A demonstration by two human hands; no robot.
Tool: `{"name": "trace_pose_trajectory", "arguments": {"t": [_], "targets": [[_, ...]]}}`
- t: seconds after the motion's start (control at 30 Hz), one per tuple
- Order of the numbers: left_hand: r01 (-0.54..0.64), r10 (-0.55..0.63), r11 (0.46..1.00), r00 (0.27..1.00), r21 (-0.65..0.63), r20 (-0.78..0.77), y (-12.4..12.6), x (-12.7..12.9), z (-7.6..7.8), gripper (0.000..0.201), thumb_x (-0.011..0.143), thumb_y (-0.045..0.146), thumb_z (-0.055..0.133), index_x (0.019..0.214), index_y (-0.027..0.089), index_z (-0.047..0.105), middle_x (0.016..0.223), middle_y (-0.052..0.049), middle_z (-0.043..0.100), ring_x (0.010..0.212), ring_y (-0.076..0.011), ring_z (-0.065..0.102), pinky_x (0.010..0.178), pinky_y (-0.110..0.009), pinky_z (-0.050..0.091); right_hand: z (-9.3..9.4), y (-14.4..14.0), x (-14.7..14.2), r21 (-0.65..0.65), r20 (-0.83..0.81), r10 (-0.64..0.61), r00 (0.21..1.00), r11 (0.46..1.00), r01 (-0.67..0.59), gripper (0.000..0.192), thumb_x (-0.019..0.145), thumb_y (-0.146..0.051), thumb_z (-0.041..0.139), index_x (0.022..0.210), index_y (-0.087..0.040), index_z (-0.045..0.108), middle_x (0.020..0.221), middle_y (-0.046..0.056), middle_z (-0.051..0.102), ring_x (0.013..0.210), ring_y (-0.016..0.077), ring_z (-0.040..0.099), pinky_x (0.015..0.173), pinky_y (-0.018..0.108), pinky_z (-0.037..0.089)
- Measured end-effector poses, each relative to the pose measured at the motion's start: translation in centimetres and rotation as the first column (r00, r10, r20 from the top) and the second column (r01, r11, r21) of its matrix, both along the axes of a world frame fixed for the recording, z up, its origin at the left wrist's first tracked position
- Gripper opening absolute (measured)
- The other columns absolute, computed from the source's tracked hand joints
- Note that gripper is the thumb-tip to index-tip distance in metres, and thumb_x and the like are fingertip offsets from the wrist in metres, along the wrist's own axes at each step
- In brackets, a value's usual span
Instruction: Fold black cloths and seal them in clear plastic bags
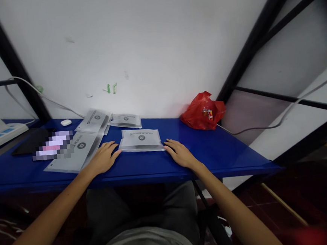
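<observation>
A grey plastic pouch with a round logo (141,139) lies flat on the blue table (219,152), in front of me. My left hand (103,158) rests palm down on the table, fingertips at the pouch's near left corner. My right hand (179,153) lies flat at its near right corner, fingers touching the edge. Neither hand holds anything.
More grey pouches lie to the left (77,150) and at the back (94,121), (126,120). A red plastic bag (202,111) sits at the back right by the wall. A dark tablet (30,142), a white earbud case (66,122) and a power strip (0,131) are at far left.
</observation>
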State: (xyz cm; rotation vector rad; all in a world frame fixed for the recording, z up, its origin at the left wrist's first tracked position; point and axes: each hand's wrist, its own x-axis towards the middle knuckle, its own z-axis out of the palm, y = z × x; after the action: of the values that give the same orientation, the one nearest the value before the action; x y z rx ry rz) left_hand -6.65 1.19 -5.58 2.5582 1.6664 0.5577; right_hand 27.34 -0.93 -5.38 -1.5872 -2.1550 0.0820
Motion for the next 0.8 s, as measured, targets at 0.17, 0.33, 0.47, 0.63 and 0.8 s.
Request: {"name": "trace_pose_trajectory", "arguments": {"t": [0.17,0.33,0.47,0.63,0.8], "targets": [[-0.007,0.007,1.0,1.0,-0.001,0.005,-0.2,0.2,0.2,0.058,0.093,0.049,0.025,0.127,0.011,0.052,0.136,-0.013,0.048,0.129,-0.0268,0.038,0.109,-0.043,0.027,0.0,0.0,-0.1,0.002,0.005,-0.008,1.0,1.0,0.008,0.048,0.093,-0.044,0.036,0.122,-0.014,0.059,0.132,0.014,0.053,0.126,0.027,0.045,0.107,0.047,0.033],[-0.009,0.009,1.0,1.0,-0.008,0.018,-0.4,0.3,0.4,0.059,0.093,0.05,0.023,0.127,0.011,0.052,0.136,-0.013,0.048,0.128,-0.0268,0.039,0.109,-0.042,0.027,-0.1,0.0,0.0,0.005,0.005,-0.016,1.0,1.0,0.016,0.047,0.093,-0.042,0.036,0.121,-0.012,0.059,0.131,0.015,0.054,0.126,0.0265,0.045,0.107,0.046,0.033],[-0.01,0.01,1.0,0.999,-0.015,0.037,-0.5,0.4,0.5,0.058,0.093,0.049,0.024,0.126,0.011,0.053,0.136,-0.013,0.048,0.128,-0.0269,0.039,0.108,-0.042,0.027,-0.2,0.1,-0.1,0.047,-0.022,-0.005,1.0,0.999,0.006,0.043,0.091,-0.042,0.041,0.115,-0.014,0.063,0.127,0.015,0.057,0.123,0.0264,0.048,0.105,0.046,0.034],[-0.036,0.038,0.999,0.995,-0.017,0.095,0.0,0.9,0.7,0.053,0.091,0.048,0.03,0.118,0.013,0.059,0.129,-0.013,0.054,0.123,-0.0279,0.044,0.104,-0.041,0.033,0.1,0.5,-1.3,0.046,-0.119,-0.016,0.993,0.999,0.021,0.033,0.088,-0.04,0.047,0.102,-0.017,0.067,0.124,0.013,0.06,0.119,0.0247,0.051,0.102,0.044,0.037],[-0.07,0.077,0.996,0.98,-0.048,0.183,1.7,2.1,1.1,0.038,0.088,0.039,0.037,0.093,0.016,0.067,0.107,-0.01,0.065,0.103,-0.0243,0.057,0.093,-0.034,0.04,1.0,1.0,-3.1,-0.035,-0.198,-0.078,0.977,0.997,0.073,0.022,0.084,-0.033,0.054,0.081,-0.018,0.069,0.119,0.014,0.062,0.115,0.0248,0.055,0.099,0.041,0.039]]}}
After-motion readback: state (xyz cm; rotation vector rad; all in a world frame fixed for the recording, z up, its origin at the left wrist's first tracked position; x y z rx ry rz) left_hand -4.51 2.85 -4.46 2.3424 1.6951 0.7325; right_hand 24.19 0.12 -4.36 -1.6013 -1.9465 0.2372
